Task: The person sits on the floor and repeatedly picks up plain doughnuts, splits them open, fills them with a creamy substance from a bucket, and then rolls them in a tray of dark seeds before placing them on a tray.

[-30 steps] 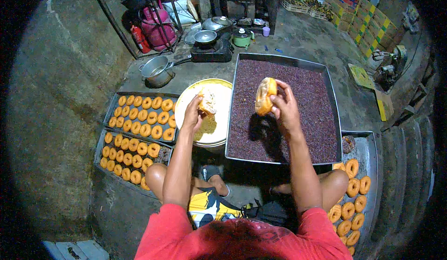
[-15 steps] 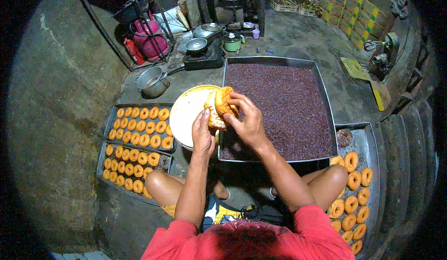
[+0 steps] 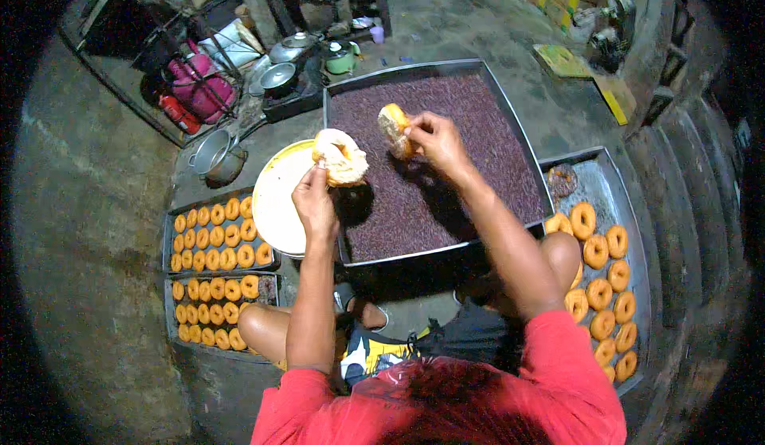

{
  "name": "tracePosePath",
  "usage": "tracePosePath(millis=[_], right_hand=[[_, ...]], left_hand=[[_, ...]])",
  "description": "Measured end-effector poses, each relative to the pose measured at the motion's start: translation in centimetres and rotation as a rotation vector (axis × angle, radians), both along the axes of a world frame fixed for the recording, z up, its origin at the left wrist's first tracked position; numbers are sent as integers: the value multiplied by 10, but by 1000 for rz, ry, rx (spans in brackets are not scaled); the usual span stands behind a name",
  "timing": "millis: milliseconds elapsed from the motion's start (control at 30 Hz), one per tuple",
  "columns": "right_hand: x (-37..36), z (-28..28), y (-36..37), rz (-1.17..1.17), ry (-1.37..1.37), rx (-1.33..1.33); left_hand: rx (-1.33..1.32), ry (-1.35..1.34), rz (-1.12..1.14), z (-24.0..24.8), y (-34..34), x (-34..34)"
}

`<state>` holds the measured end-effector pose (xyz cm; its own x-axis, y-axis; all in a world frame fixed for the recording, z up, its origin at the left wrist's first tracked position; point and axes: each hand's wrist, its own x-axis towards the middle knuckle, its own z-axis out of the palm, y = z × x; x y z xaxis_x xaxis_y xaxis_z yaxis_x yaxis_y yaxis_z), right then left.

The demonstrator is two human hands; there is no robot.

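My left hand (image 3: 315,204) pinches a ring doughnut (image 3: 343,156) whose upper face is coated in pale cream. It hangs between the white tub and the big tray. My right hand (image 3: 440,144) grips a second doughnut (image 3: 392,125), tilted on edge, with cream on the side facing left. That one is above the dark brown sprinkles (image 3: 398,218) filling the large square metal tray (image 3: 414,254). Beside my left forearm sits the round yellow-rimmed tub (image 3: 275,198) with a white surface. The two doughnuts are apart from each other.
Two trays of plain doughnuts (image 3: 217,236) lie at the left. At the right, another metal tray (image 3: 596,186) holds plain doughnuts and a sprinkle-coated one (image 3: 562,180). Beyond are a pot (image 3: 217,158), a stove (image 3: 291,101), a red extinguisher (image 3: 178,115) and a mixer (image 3: 612,29).
The two doughnuts, earlier pressed together over the tub, are now separated. My right hand has moved right over the sprinkles with one; my left keeps the other. The view has shifted.
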<state>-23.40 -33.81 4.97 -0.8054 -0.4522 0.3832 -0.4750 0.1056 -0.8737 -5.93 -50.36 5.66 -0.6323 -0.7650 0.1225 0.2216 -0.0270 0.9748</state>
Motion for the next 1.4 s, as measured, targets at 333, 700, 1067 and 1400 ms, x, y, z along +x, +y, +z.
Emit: tracePosePath(millis=[333, 700, 1067, 1400], right_hand=[[-7, -1, 59, 170, 385, 773], [-60, 8, 337, -361, -317, 69], [-151, -170, 494, -819, -808, -514], [-86, -27, 346, -16, -646, -394]], left_hand=[[-986, -154, -200, 6, 47, -14], [-1499, -243, -691, -56, 56, -31], [-1053, -319, -497, -23, 69, -43], [-5, -493, -1118, 49, 176, -196]])
